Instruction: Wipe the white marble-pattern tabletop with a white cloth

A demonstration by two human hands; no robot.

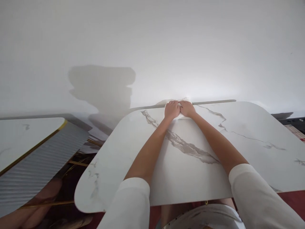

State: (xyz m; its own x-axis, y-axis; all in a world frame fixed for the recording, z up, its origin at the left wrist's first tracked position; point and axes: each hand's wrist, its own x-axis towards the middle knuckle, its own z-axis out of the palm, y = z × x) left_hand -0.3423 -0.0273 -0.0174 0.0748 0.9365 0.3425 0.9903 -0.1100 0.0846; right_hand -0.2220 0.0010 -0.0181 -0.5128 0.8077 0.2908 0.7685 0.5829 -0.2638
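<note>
Head view: white wall fills everything beyond the hands, with a grey blocky shadow on it, up and left of the grip. Under the grip is a big white marble table with rounded corners. A dark grey vein runs diagonally between the forearms toward the person. Well left of the hands is a second white tabletop with a gold edge strip and a ribbed grey side. Red floor shows below the table edge on the right.

Person leans in with both arms stretched straight out, white sleeves pushed up near the elbows. Left hand and right hand sit side by side at the table's far edge, touching each other, knuckles up, fingers curled down.

Under both hands is a small white piece, cloth or paper, cannot tell. It lies on the tabletop at the far edge and peeks out on the near side of the hands. Pinched or only pressed flat: cannot tell, the fingertips are hidden.
</note>
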